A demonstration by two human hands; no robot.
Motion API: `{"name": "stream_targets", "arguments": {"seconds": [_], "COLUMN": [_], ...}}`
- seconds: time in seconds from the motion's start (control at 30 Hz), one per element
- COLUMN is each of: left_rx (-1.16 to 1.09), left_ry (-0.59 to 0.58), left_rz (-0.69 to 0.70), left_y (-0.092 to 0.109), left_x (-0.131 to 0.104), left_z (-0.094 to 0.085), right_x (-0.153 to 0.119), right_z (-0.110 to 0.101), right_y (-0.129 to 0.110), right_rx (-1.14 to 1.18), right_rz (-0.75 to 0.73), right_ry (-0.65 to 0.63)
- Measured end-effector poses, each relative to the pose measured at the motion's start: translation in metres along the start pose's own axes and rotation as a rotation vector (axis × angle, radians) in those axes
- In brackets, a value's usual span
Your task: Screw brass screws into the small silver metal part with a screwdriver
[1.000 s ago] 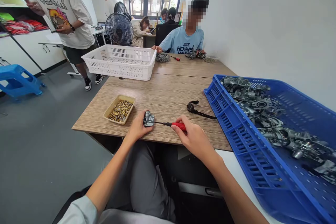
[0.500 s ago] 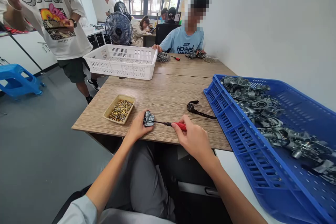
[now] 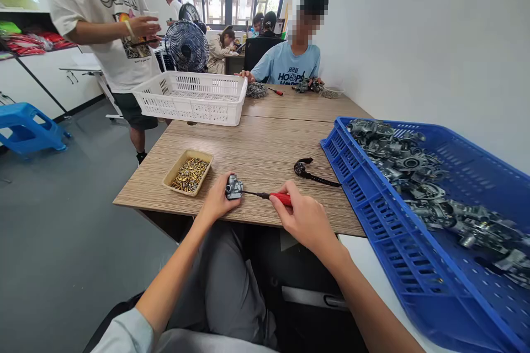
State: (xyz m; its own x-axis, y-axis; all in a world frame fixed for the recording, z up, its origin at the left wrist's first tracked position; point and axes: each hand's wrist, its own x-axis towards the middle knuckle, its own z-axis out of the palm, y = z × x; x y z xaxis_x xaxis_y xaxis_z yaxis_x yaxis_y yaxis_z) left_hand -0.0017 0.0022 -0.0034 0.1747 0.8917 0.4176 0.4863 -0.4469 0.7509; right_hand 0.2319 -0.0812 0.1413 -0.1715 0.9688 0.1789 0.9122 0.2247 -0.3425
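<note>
My left hand (image 3: 217, 198) grips a small grey metal part (image 3: 234, 187) near the table's front edge. In my right hand (image 3: 304, 212) is a screwdriver with a red handle (image 3: 283, 199); its dark shaft points left and its tip meets the right side of the metal part. A tan tray (image 3: 166, 181) of small brass pieces (image 3: 189, 175) sits to the left of my left hand. Beyond my right hand lies a black wristwatch (image 3: 306, 170). The exact spot where the tip touches is too small to make out.
A blue crate (image 3: 375, 223) with many metal parts (image 3: 409, 162) stands at the right. A white basket (image 3: 194, 116) sits at the table's far left, touched by the hand of a person seated opposite. Another person stands at the left, near a blue stool (image 3: 31, 127).
The standing person has turned and moved slightly right, with both hands now in front of the chest. My hands, the metal part and the screwdriver look almost unchanged.
</note>
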Motion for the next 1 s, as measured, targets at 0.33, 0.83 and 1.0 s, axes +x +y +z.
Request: {"name": "stream_targets", "arguments": {"seconds": [0.33, 0.83, 1.0], "left_rx": [0.004, -0.001, -0.002], "left_ry": [0.001, -0.005, -0.010], "left_rz": [0.013, 0.022, 0.015], "left_y": [-0.002, -0.002, -0.002], "left_x": [0.001, 0.000, 0.001], "left_z": [0.001, 0.001, 0.000], "right_x": [0.003, -0.001, 0.000], "right_z": [0.009, 0.002, 0.008], "right_y": [-0.002, 0.002, -0.002], "right_rx": [-0.045, 0.024, -0.056], "right_rz": [0.164, -0.040, 0.041], "right_ry": [0.071, 0.021, 0.060]}}
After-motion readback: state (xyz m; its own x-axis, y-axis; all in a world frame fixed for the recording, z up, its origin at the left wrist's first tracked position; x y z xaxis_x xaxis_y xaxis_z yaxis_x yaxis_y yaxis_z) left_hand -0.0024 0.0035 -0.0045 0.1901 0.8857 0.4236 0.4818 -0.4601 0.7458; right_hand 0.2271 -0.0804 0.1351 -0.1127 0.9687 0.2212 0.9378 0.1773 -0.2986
